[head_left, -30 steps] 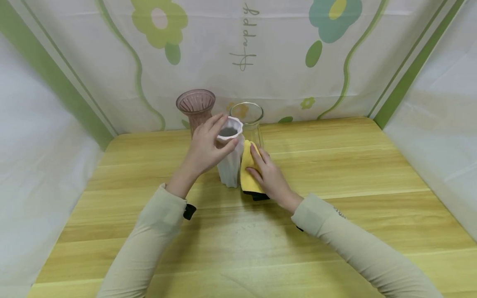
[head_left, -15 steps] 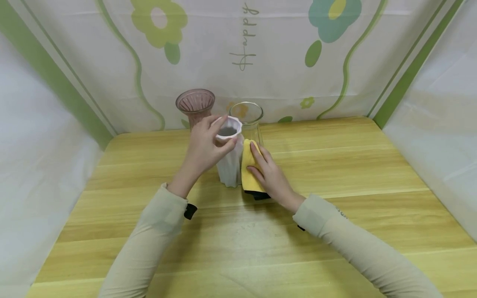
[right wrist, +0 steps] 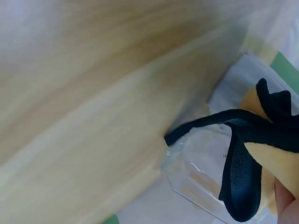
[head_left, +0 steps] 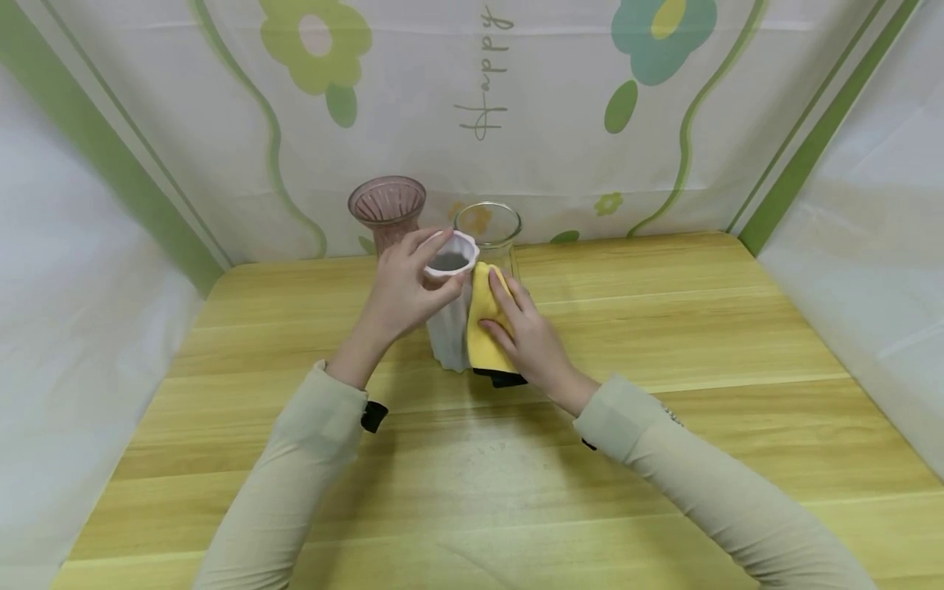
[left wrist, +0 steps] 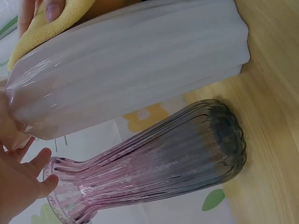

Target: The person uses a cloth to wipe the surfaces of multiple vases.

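A white fluted vase (head_left: 447, 332) stands upright on the table in the head view, its scalloped mouth facing up. My left hand (head_left: 398, 291) grips it round the neck, thumb in front and fingers behind the rim. In my right hand (head_left: 537, 342) is a yellow cloth (head_left: 483, 324) with a black edge, held against the vase's right side. The left wrist view shows the vase's glossy body (left wrist: 131, 74) large, with the yellow cloth (left wrist: 56, 32) folded over its upper side. Loose black trim (right wrist: 240, 182) of the cloth hangs down in the right wrist view.
A purple ribbed glass vase (head_left: 388, 205) stands behind my left hand. Behind the cloth is a clear glass vase (right wrist: 196, 170), partly hidden in the head view. The wooden table (head_left: 664, 328) meets a white flowered backdrop (head_left: 553, 147) at its back edge.
My right hand has moved the cloth slightly up and left along the white vase. The left hand keeps its grip on the neck, almost still.
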A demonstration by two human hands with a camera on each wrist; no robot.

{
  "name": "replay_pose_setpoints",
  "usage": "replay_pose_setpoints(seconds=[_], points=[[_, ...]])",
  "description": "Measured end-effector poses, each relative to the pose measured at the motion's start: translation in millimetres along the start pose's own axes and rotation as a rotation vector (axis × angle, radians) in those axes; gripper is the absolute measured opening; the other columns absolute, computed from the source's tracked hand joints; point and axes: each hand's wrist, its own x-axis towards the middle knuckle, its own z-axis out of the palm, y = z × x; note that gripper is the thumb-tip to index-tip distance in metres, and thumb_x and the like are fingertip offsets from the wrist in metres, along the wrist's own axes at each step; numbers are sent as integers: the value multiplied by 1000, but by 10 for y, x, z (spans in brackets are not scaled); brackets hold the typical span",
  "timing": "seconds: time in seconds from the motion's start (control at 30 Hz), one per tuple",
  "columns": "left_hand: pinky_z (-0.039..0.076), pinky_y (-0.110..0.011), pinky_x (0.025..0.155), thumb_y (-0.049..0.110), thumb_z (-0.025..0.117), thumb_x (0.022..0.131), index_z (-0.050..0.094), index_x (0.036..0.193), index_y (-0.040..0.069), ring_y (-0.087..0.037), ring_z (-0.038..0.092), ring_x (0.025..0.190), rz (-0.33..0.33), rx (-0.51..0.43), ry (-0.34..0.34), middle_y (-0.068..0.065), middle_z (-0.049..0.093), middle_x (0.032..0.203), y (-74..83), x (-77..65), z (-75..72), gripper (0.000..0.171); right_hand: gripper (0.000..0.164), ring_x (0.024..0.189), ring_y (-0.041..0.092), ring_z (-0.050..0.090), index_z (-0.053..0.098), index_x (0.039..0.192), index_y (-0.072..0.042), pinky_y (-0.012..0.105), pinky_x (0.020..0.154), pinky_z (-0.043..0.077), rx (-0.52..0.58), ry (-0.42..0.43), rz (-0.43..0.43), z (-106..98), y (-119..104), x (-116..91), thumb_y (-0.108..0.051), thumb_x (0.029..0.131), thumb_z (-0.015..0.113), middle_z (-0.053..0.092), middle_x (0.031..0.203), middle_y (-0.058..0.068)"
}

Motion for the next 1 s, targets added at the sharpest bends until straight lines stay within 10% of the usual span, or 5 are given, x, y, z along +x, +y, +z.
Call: replay_pose_setpoints(seconds=[0.43,1.0], points=[[30,-55,108,37,64,85,49,140,14,-34,42,128,-28,-31,16,-15,43,143,-7,-26,32,61,66,88,38,67,30,149,-8,41,73,57,-25,-154,96,102,145,-264,-20,92,62,40,146,25],[37,-53,104,31,68,80,55,134,8,-36,50,120,42,-9,54,-18,54,133,-13,4,0,60,65,113,37,60,33,147,-1,38,82,57,22,-8,10,11,73,-70,-13,90,63,40,145,23]])
